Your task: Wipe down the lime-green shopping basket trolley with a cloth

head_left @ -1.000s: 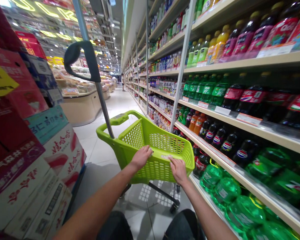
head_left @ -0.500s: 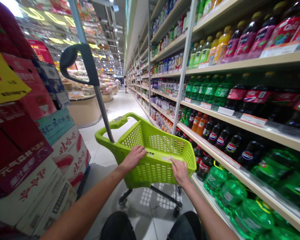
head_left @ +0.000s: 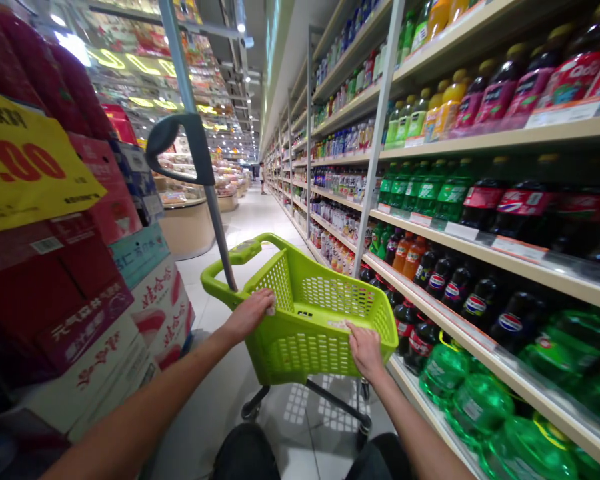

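Observation:
A lime-green shopping cart [head_left: 320, 347] with perforated basket walls stands in front of my knees. My left hand [head_left: 253, 315] is closed at the near left part of its rim, fingers curled. A small pale bit shows at those fingertips, too small to name. My right hand [head_left: 366, 350] is closed over the near right rim, with its index finger by a whitish patch [head_left: 341, 325] on the edge. What that patch is, I cannot make out. Inside the basket only a small dark-and-white mark shows on the floor.
Shelves [head_left: 480, 237] of drink bottles line the right side, close to the cart; large green bottles [head_left: 480, 400] fill the bottom. A grey pole with a dark handle [head_left: 180, 150] rises at the cart's left. Stacked cartons [head_left: 155, 307] and a yellow price sign [head_left: 35, 163] flank the left.
My left hand has slid left along the rim, and its fingers have gone from stretched to curled. My right hand stays at the same rim spot. The view has shifted slightly left.

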`<state>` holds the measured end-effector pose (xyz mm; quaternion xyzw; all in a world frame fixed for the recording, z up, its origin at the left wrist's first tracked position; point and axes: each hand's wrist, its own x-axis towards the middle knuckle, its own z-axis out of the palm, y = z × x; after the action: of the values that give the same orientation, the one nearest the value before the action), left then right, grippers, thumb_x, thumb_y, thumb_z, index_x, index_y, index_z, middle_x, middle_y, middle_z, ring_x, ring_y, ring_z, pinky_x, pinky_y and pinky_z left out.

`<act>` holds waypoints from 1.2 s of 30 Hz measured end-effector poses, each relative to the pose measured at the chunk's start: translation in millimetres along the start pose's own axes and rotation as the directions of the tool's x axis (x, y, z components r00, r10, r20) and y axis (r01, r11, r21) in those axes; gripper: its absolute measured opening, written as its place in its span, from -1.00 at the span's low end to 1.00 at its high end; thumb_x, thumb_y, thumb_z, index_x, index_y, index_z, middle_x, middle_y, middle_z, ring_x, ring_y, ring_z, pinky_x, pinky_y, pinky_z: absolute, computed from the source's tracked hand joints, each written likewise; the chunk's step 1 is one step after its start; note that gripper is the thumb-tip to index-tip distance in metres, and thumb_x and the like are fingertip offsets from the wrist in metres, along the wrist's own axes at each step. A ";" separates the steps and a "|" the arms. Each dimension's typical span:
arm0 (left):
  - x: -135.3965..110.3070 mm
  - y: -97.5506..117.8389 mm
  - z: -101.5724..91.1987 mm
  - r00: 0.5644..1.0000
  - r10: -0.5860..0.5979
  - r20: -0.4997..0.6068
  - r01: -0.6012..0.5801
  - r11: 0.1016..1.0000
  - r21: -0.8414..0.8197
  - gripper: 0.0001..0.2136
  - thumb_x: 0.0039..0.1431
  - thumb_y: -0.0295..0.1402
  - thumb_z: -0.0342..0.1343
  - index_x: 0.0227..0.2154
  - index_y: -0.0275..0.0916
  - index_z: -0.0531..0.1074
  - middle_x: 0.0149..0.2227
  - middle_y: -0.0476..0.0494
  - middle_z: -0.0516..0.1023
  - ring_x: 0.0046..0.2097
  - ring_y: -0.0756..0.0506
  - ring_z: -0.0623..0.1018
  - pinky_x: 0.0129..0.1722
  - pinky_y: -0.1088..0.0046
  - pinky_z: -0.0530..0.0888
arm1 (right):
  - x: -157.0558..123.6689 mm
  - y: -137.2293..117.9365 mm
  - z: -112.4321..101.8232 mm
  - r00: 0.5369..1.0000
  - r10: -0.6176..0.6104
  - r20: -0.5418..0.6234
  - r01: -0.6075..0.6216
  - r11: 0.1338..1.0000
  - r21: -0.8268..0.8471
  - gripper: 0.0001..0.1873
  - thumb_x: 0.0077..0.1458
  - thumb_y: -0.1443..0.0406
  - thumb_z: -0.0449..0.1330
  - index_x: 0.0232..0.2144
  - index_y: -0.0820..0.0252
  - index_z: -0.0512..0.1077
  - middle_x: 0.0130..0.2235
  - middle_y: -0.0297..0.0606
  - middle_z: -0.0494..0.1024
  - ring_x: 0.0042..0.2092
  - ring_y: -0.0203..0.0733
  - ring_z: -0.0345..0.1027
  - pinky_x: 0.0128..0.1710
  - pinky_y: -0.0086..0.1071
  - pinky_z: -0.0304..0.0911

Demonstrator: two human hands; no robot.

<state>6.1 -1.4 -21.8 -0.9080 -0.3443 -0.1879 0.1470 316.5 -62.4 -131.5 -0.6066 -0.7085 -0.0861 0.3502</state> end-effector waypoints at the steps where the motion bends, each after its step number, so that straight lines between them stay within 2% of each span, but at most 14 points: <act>1: 0.3 5.9 7.1 0.999 0.033 0.002 -0.033 0.999 -0.001 -0.74 0.14 -0.55 -0.18 -0.14 -0.33 0.30 -0.03 -0.22 0.35 0.06 -0.10 0.27 0.06 0.26 0.26 | 0.0 -1.0 -0.5 1.000 0.003 0.009 -0.003 1.000 -0.003 -0.64 0.07 0.38 -0.10 -0.12 0.24 0.36 -0.22 -0.21 0.49 -0.19 -0.16 0.29 -0.16 -0.28 0.00; 3: 0.5 10.0 13.9 0.996 0.090 0.009 -0.090 0.996 0.020 -0.67 0.12 -0.57 -0.17 -0.05 -0.30 0.26 0.02 -0.20 0.33 0.09 -0.10 0.25 0.07 0.26 0.26 | 0.0 -1.4 -1.8 1.000 0.010 0.028 -0.010 1.000 -0.004 -0.64 0.08 0.38 -0.10 -0.11 0.25 0.36 -0.21 -0.21 0.49 -0.19 -0.16 0.29 -0.16 -0.28 0.01; 5: -2.5 -0.1 8.4 0.995 0.102 0.009 -0.102 0.993 0.054 -0.65 0.12 -0.57 -0.17 -0.02 -0.27 0.25 0.03 -0.18 0.33 0.10 -0.11 0.25 0.07 0.27 0.27 | -0.2 -0.5 -3.2 0.999 0.006 0.042 -0.006 1.000 -0.003 -0.64 0.09 0.37 -0.10 -0.11 0.25 0.35 -0.21 -0.20 0.49 -0.19 -0.16 0.29 -0.17 -0.28 0.02; 10: -21.6 -41.8 -15.4 0.990 -0.091 -0.109 0.105 0.986 0.128 -0.67 0.17 -0.52 -0.23 -0.05 -0.31 0.29 0.08 -0.26 0.28 0.16 -0.15 0.17 0.08 0.17 0.25 | -1.5 0.0 -1.5 1.000 -0.015 0.020 0.015 1.000 -0.006 -0.64 0.08 0.36 -0.11 -0.12 0.24 0.36 -0.23 -0.20 0.49 -0.21 -0.15 0.29 -0.18 -0.28 0.03; 12: -23.5 -34.3 -6.5 0.985 -0.126 -0.121 0.139 0.984 0.112 -0.68 0.18 -0.50 -0.22 -0.06 -0.31 0.31 0.07 -0.26 0.30 0.15 -0.14 0.19 0.07 0.17 0.26 | -2.1 -2.0 0.9 1.000 -0.015 0.009 0.016 1.000 -0.008 -0.64 0.08 0.37 -0.11 -0.13 0.24 0.37 -0.24 -0.20 0.50 -0.22 -0.15 0.29 -0.19 -0.27 0.03; 14: -17.5 -10.2 13.0 0.984 -0.128 -0.123 0.138 0.987 0.079 -0.69 0.18 -0.50 -0.20 -0.08 -0.31 0.32 0.04 -0.27 0.33 0.13 -0.14 0.23 0.07 0.17 0.27 | -2.6 -3.8 2.8 1.000 -0.018 -0.003 0.018 1.000 -0.011 -0.64 0.08 0.38 -0.11 -0.13 0.24 0.37 -0.24 -0.20 0.50 -0.23 -0.16 0.29 -0.18 -0.26 0.02; 18: 1.3 34.4 41.2 0.998 0.016 -0.056 -0.015 1.000 0.013 -0.70 0.16 -0.53 -0.15 -0.06 -0.31 0.31 0.04 -0.26 0.33 0.13 -0.11 0.22 0.07 0.23 0.27 | -3.2 -2.0 3.1 0.999 -0.042 -0.012 0.042 0.999 -0.006 -0.64 0.08 0.37 -0.12 -0.14 0.22 0.37 -0.23 -0.21 0.50 -0.22 -0.17 0.29 -0.18 -0.28 0.02; 20: 1.6 30.8 36.2 0.998 0.028 -0.050 -0.027 0.999 0.022 -0.70 0.16 -0.53 -0.14 -0.06 -0.30 0.31 0.04 -0.24 0.34 0.13 -0.12 0.22 0.07 0.20 0.26 | -3.2 0.9 2.6 0.999 -0.054 -0.005 0.054 0.999 0.007 -0.65 0.08 0.37 -0.12 -0.14 0.22 0.37 -0.23 -0.21 0.50 -0.22 -0.17 0.30 -0.20 -0.29 0.03; 25: -14.4 -6.5 13.2 0.984 -0.109 -0.143 0.123 0.988 0.096 -0.71 0.17 -0.49 -0.14 -0.06 -0.31 0.31 0.04 -0.27 0.33 0.13 -0.18 0.22 0.07 0.10 0.22 | -2.6 0.5 4.5 0.999 -0.040 -0.003 0.040 0.999 0.034 -0.64 0.07 0.38 -0.10 -0.13 0.23 0.37 -0.22 -0.22 0.50 -0.20 -0.17 0.30 -0.19 -0.29 0.03; 27: -12.1 1.9 21.8 0.987 -0.084 -0.134 0.096 0.992 0.082 -0.71 0.16 -0.51 -0.14 -0.07 -0.33 0.31 0.02 -0.27 0.34 0.10 -0.16 0.25 0.06 0.17 0.26 | -2.2 -2.7 5.5 1.000 -0.029 -0.008 0.029 0.999 0.032 -0.64 0.06 0.40 -0.10 -0.13 0.23 0.37 -0.21 -0.22 0.49 -0.20 -0.17 0.29 -0.17 -0.28 0.01; 30: 1.7 32.3 43.7 0.996 -0.017 -0.091 0.021 0.998 0.052 -0.71 0.14 -0.54 -0.13 -0.09 -0.33 0.32 0.01 -0.25 0.35 0.08 -0.13 0.27 0.07 0.21 0.26 | -1.6 -5.5 4.8 0.999 -0.036 -0.011 0.036 0.999 0.028 -0.64 0.06 0.40 -0.10 -0.13 0.22 0.37 -0.20 -0.21 0.49 -0.19 -0.18 0.29 -0.16 -0.29 0.01; 32: 8.4 41.0 47.8 0.998 0.026 -0.056 -0.024 0.999 0.040 -0.70 0.12 -0.56 -0.12 -0.08 -0.32 0.32 0.01 -0.24 0.35 0.07 -0.12 0.29 0.07 0.24 0.27 | -1.4 -5.2 3.2 0.999 -0.041 -0.014 0.041 0.999 0.027 -0.64 0.06 0.40 -0.10 -0.13 0.22 0.37 -0.22 -0.21 0.49 -0.19 -0.18 0.29 -0.16 -0.29 0.02; 34: 6.5 29.0 38.0 0.999 0.015 -0.051 -0.012 0.999 0.053 -0.70 0.12 -0.56 -0.13 -0.09 -0.32 0.32 0.00 -0.23 0.36 0.05 -0.13 0.30 0.06 0.25 0.28 | -1.5 -4.4 1.6 0.999 -0.039 -0.015 0.039 0.999 0.031 -0.64 0.07 0.39 -0.10 -0.13 0.22 0.37 -0.23 -0.22 0.49 -0.20 -0.18 0.29 -0.16 -0.30 0.03; 36: -2.8 3.0 20.7 0.992 -0.073 -0.103 0.082 0.993 0.090 -0.70 0.13 -0.55 -0.15 -0.09 -0.33 0.33 0.00 -0.27 0.35 0.05 -0.15 0.30 0.05 0.21 0.28 | -1.8 -4.4 1.1 0.999 -0.041 -0.018 0.042 0.998 0.038 -0.64 0.07 0.38 -0.10 -0.13 0.21 0.37 -0.24 -0.22 0.49 -0.20 -0.17 0.29 -0.16 -0.30 0.03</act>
<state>11.2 3.1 -41.8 -0.8755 -0.3801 -0.2222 0.1994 312.0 -64.3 -132.1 -0.5840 -0.7196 -0.0847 0.3659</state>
